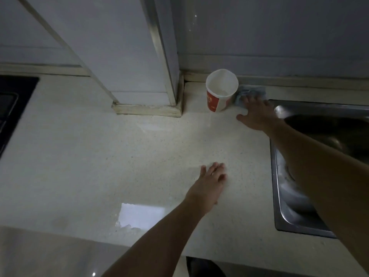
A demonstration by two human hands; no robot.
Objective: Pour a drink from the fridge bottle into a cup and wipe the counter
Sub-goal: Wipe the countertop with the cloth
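A red and white paper cup (220, 90) stands upright near the back wall on the pale speckled counter (99, 156), with a little clear liquid at its bottom. Just right of the cup lies a blue-grey cloth (251, 91), and my right hand (257, 114) presses flat on its near part, fingers spread. My left hand (209, 184) rests palm down on the bare counter nearer to me, fingers apart and holding nothing. No bottle is in view.
A steel sink (279, 196) is set into the counter at the right. A tiled column (139, 76) juts onto the counter left of the cup. A black hob (12, 108) sits at the far left. A wet patch (127, 228) shines near the front edge.
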